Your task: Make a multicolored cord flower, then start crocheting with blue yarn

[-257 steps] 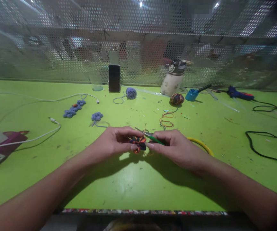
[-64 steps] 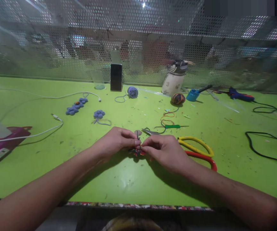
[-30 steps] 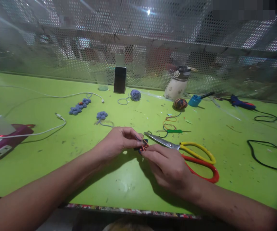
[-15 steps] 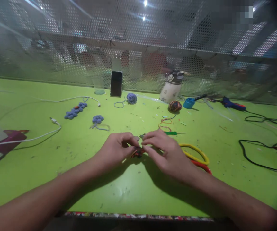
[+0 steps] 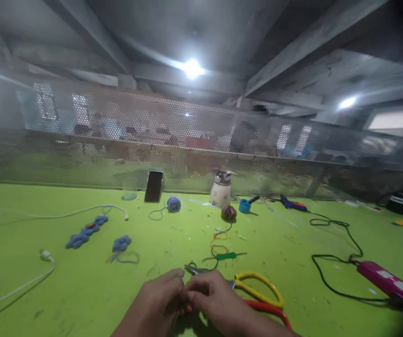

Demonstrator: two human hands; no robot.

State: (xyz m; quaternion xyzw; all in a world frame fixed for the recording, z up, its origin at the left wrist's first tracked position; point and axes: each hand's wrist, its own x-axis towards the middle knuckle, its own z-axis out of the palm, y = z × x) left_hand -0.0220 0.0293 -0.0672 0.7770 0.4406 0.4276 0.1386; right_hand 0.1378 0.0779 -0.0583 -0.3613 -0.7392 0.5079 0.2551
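Note:
My left hand [image 5: 157, 297] and my right hand [image 5: 215, 299] meet low in the view, with fingers pinched together around a small piece of dark red, multicoloured yarn work [image 5: 189, 308]. Most of that piece is hidden by the fingers. Partly beneath my right hand lie scissors [image 5: 259, 286] with one yellow and one red handle. Beyond the fingertips rests a green-handled crochet hook [image 5: 226, 256]. A multicoloured yarn ball [image 5: 228, 213] trails a loose strand towards the hook and scissors.
To the left are a row of blue crocheted flowers [image 5: 86, 232], a single blue flower [image 5: 121, 243] and white cables. A blue yarn ball [image 5: 174, 204], phone [image 5: 153, 186], bottle [image 5: 220, 189] and blue pot [image 5: 245, 206] stand farther back. A glue gun [image 5: 292, 204] and purple power strip [image 5: 389, 282] are right.
The view has tipped upward and turned right, so the table sits lower and more ceiling shows. My hands have come closer together and now cover more of the yarn piece.

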